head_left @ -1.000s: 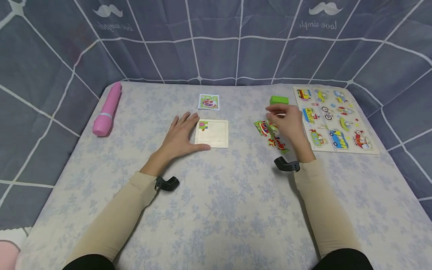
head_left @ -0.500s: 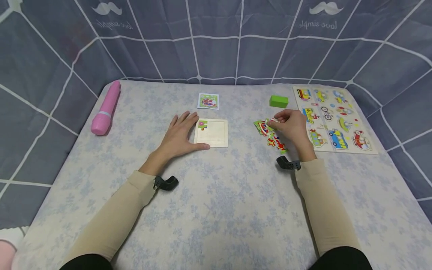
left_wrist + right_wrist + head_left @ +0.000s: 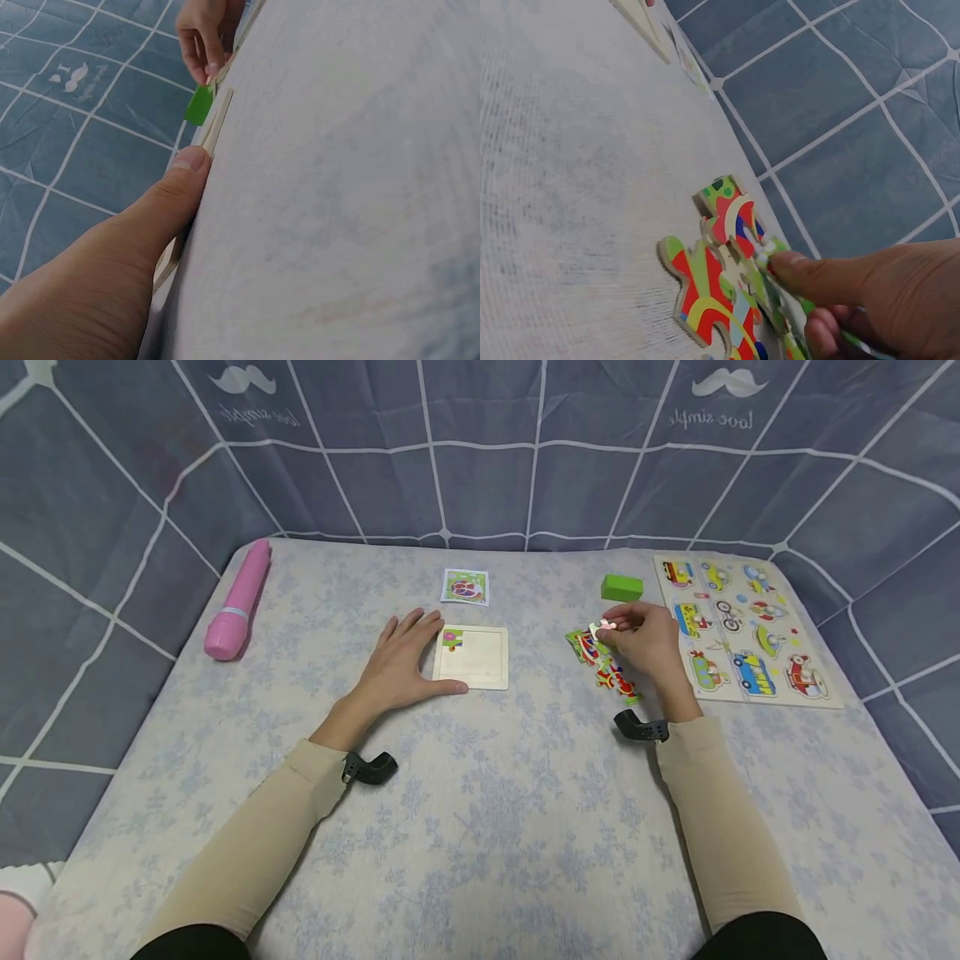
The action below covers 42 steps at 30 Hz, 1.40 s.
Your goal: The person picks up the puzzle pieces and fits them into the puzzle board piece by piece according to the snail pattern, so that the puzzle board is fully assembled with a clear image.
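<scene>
My left hand (image 3: 405, 664) lies spread at the left of a pale wooden puzzle tray (image 3: 486, 658). Its straight thumb (image 3: 184, 169) touches the near edge, and the fingers reach along the left side. One jigsaw piece (image 3: 452, 639) with green and pink print sits in the tray's upper left corner. Over to the right, my right hand (image 3: 647, 639) pinches a small jigsaw piece (image 3: 602, 626) between thumb and fingers, just above a loose heap of jigsaw pieces (image 3: 583, 647). In the right wrist view, red, green and yellow jigsaw pieces (image 3: 697, 292) overlap beside the right thumb (image 3: 802, 274).
Behind the tray lies a small picture card (image 3: 465, 587). A green block (image 3: 622, 587) stands beyond the right hand, beside a large vehicle puzzle board (image 3: 742, 639). A pink, wand-shaped object (image 3: 236, 602) lies at the far left. A grey curtain (image 3: 480, 485) borders the table.
My right hand has come slightly down and nearer to me, away from the green block, and a piece now shows between its fingertips. The left hand has stayed at the tray.
</scene>
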Motion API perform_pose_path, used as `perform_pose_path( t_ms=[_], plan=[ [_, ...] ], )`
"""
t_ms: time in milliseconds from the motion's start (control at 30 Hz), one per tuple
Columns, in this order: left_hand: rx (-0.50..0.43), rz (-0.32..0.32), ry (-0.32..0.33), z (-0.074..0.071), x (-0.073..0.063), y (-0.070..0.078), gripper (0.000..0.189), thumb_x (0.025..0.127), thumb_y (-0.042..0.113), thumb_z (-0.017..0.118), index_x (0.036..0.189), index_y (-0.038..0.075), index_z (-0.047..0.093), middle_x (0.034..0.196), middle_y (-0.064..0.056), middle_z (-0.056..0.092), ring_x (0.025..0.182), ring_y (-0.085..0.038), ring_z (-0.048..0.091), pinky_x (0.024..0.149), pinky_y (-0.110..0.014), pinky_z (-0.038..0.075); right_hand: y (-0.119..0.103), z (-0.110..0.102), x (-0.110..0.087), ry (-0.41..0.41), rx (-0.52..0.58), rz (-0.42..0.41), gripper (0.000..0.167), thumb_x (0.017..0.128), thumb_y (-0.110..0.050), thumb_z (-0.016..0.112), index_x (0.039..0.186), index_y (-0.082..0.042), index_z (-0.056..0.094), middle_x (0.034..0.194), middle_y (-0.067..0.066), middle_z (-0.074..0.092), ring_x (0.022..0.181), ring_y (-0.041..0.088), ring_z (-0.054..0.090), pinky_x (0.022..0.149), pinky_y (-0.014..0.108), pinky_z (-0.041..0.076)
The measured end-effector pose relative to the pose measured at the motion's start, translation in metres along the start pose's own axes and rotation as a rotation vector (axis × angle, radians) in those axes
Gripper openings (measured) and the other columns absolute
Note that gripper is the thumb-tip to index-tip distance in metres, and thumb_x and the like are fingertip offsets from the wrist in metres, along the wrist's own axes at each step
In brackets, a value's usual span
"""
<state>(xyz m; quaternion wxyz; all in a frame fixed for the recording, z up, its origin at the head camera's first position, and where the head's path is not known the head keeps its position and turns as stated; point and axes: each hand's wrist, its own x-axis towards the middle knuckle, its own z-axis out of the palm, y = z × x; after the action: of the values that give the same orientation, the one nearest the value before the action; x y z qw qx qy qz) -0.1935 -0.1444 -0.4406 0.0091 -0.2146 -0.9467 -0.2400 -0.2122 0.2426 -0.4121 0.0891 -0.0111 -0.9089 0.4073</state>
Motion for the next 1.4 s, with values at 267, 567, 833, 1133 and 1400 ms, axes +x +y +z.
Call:
perform_pose_path(
  t_ms=[267,567,833,1133,1400],
  plan=[
    [0.001,0.008,0.010,0.001,0.001,0.000,0.118,0.075,0.069,0.085,0.163,0.006,0.038,0.173,-0.007,0.032,0.164,-0.030,0.017,0.135,-0.053,0.003,0.004,0.005,0.002,0.060,0.108,-0.009,0.024,0.092,-0.010,0.082,0.115,-0.002,0.079,0.104,0.017,0.072,0.073,-0.008,0.063,0.066,0.010,0.052],
    [0.000,0.012,0.011,0.001,0.002,0.001,0.118,0.075,0.069,0.085,0.163,0.007,0.038,0.173,-0.007,0.032,0.164,-0.029,0.016,0.136,-0.052,0.003,-0.005,0.006,0.002,0.147,0.169,-0.095,0.021,0.096,-0.016,0.080,0.114,-0.006,0.082,0.101,0.013,0.077,0.081,-0.004,0.065,0.072,0.011,0.053],
    [0.002,0.008,0.012,0.002,0.003,0.001,0.117,0.075,0.069,0.085,0.163,0.007,0.039,0.173,-0.006,0.033,0.164,-0.029,0.017,0.136,-0.052,0.003,-0.029,0.027,-0.005,0.054,0.248,-0.197,0.022,0.097,-0.013,0.078,0.115,-0.002,0.080,0.105,0.021,0.076,0.084,-0.001,0.066,0.076,0.011,0.055],
    [0.004,0.011,0.018,0.003,0.001,-0.001,0.118,0.075,0.069,0.085,0.163,0.006,0.038,0.172,-0.008,0.033,0.164,-0.030,0.018,0.135,-0.053,0.004,-0.059,0.067,-0.024,-0.127,0.270,-0.256,0.017,0.093,-0.014,0.082,0.108,-0.005,0.080,0.097,0.013,0.079,0.083,0.012,0.074,0.077,0.018,0.061],
    [0.009,0.015,0.022,0.001,0.000,-0.001,0.118,0.075,0.068,0.085,0.163,0.006,0.039,0.172,-0.009,0.033,0.164,-0.030,0.018,0.135,-0.054,0.005,-0.065,0.091,-0.038,-0.189,0.231,-0.272,0.013,0.095,-0.017,0.081,0.107,-0.010,0.081,0.094,0.007,0.078,0.082,0.015,0.072,0.074,0.021,0.059]
  ],
)
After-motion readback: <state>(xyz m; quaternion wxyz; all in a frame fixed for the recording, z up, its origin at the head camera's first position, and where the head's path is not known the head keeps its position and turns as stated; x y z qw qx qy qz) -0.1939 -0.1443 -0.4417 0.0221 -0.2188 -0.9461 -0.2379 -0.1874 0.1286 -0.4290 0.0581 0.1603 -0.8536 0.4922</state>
